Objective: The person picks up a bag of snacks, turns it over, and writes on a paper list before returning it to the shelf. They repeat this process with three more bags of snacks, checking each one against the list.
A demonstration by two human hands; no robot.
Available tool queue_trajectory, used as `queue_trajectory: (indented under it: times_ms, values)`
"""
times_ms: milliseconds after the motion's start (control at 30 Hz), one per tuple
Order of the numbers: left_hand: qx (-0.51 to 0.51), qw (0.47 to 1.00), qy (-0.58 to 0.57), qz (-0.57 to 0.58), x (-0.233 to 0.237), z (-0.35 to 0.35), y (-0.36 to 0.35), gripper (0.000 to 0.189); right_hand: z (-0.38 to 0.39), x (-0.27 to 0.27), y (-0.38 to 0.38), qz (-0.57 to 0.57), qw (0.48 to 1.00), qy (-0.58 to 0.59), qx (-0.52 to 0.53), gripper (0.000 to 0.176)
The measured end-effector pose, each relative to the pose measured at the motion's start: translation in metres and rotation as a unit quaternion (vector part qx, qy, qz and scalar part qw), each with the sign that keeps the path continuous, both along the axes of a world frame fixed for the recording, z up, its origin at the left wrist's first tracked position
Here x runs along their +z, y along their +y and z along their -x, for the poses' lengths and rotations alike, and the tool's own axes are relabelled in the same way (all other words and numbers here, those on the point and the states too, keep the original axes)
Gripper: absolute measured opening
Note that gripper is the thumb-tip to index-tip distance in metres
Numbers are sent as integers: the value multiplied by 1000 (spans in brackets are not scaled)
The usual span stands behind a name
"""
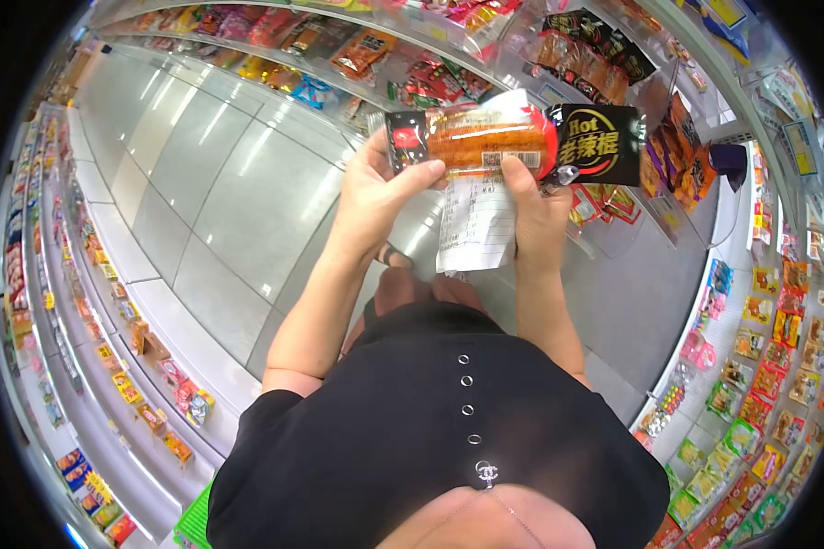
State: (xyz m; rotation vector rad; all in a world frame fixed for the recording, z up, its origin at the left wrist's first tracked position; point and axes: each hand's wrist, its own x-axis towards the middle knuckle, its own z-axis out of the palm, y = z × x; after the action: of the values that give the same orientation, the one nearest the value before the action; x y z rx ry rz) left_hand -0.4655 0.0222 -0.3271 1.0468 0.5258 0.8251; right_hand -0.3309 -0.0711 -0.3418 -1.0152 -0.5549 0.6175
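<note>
A long snack packet (pixel 462 139) with a clear middle and black ends is stretched between my two hands. My left hand (pixel 382 188) grips its left end, thumb on the front. My right hand (pixel 538 209) holds the packet near the barcode, its thumb on the lower edge. The black right end (pixel 598 145) reads "Hot" in gold. Behind the packet and hanging below it is a white printed paper (pixel 474 224) with handwriting, between my hands; which fingers hold it is hidden. A small shiny dark object shows by my right fingers.
Clear bins with snack packets (pixel 364 51) line the shelf ahead. More packets hang or lie at the upper right (pixel 677 160). Stocked shelves curve along the left (pixel 124 384) and right (pixel 769 366). Grey floor tiles (pixel 238 183) lie between the shelves.
</note>
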Motion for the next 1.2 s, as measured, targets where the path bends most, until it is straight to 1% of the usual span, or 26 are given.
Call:
queue_trajectory:
  times_ms: [67, 200, 300, 333, 467, 633, 733, 933, 1033, 1067, 1133, 1200]
  values:
    - [-6, 1000, 30, 3, -17, 2, 6, 33, -3, -20, 3, 41, 998, 29, 28, 19]
    - [-4, 996, 43, 80, -42, 8, 10, 30, 0, -38, 7, 68, 997, 5, 27, 18]
    - [11, 995, 68, 70, -56, 10, 9, 30, 3, -45, 6, 78, 996, 5, 39, 19]
    - [0, 995, 71, 65, -59, 12, 11, 33, 3, -48, 5, 79, 996, 7, 47, 19]
    - [3, 995, 75, 60, -61, 15, 8, 36, 5, -53, 4, 98, 993, 21, 61, 19]
    - [7, 996, 73, 44, -63, 15, 6, 40, 7, -56, 5, 80, 995, 19, 52, 20]
    - [3, 995, 89, 36, -63, 15, 5, 40, 7, -57, 5, 72, 996, 20, 52, 21]
    - [3, 997, 71, 27, -67, 16, 5, 41, 7, -59, 1, 80, 994, 34, 64, 23]
    - [5, 997, 67, 45, -72, 18, 3, 40, 7, -59, -2, 84, 992, 53, 79, 23]
    - [11, 997, 70, 38, -73, 19, 1, 37, 7, -59, -3, 85, 991, 59, 86, 23]
    - [24, 996, 77, 24, -73, 21, 0, 31, 8, -57, -4, 104, 990, 49, 79, 23]
    - [38, 995, 84, 33, -70, 26, -1, 31, 7, -61, -5, 121, 988, 43, 90, 24]
